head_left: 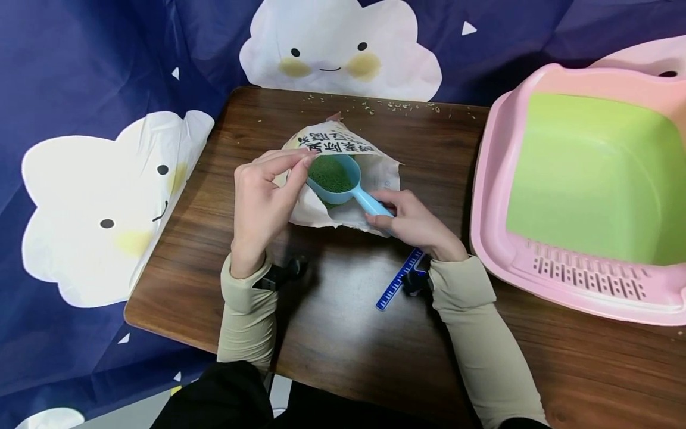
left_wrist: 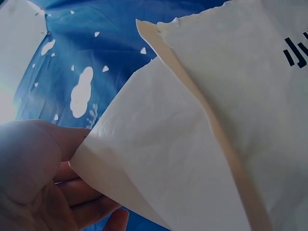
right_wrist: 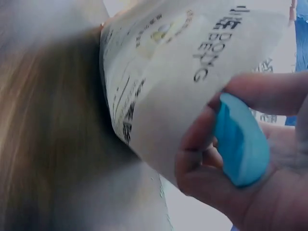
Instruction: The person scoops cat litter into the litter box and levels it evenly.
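Head view first: the bag (head_left: 311, 211) lies near the middle of the table (head_left: 343, 339), mouth gaping toward the person. The left hand (head_left: 261, 199) has thumb and forefinger pinched on its edge, covering a bit of the opening. The right hand (head_left: 420, 221) has its fingers curled round the handle of a blue scoop (head_left: 368, 201), whose bowl sits in the bag's mouth, loaded with green pellets (head_left: 329, 173). Off to the right there's a big pink-and-green tray (head_left: 490, 185), pretty close to the right arm. A blue ruler (head_left: 396, 286) is partly hidden by the black camera (head_left: 414, 282) on the right wrist. Pale crumbs (head_left: 399, 107) along the back edge, cloud-print cloth (head_left: 161, 42) behind.

Left wrist cam: thumb on one side of the bag's pale flap, fingers on the other. The bag blocks most of the view, with blue cloth past it.

Right wrist cam: fingers wrapped round the scoop, handle end poking out, hand covering part of the bag's printed side. Table's a brown blur.
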`<state>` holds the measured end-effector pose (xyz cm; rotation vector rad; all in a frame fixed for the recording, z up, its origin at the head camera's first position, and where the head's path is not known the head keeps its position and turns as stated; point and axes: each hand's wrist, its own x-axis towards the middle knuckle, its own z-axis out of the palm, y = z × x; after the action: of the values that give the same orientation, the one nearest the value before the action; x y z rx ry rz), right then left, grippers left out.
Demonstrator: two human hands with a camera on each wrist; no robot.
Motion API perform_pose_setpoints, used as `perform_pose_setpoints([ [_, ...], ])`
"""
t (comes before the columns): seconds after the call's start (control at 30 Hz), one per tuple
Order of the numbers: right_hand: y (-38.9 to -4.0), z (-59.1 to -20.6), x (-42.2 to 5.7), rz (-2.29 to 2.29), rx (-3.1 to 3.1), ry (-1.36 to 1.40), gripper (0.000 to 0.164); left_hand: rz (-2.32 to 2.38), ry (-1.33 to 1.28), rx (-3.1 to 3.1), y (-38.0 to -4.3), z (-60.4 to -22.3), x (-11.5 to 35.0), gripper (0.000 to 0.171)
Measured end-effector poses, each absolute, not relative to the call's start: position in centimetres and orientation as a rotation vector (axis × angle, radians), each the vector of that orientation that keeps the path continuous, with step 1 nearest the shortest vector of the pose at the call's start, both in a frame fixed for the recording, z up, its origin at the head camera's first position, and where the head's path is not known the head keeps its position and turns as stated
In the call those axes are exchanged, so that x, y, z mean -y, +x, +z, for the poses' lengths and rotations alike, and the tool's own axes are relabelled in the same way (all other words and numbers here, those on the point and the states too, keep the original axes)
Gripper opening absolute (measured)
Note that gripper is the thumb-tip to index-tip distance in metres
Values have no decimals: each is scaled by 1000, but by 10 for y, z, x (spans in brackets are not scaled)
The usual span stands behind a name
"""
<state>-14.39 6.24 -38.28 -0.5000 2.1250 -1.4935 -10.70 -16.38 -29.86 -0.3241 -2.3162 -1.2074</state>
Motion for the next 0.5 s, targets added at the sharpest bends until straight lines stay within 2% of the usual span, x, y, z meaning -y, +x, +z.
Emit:
perform_pose_setpoints([
  [0.5,-130,-370,-87,-1403,-2198,-458,38,-1212,-324,2314,-108,-299,164,15],
])
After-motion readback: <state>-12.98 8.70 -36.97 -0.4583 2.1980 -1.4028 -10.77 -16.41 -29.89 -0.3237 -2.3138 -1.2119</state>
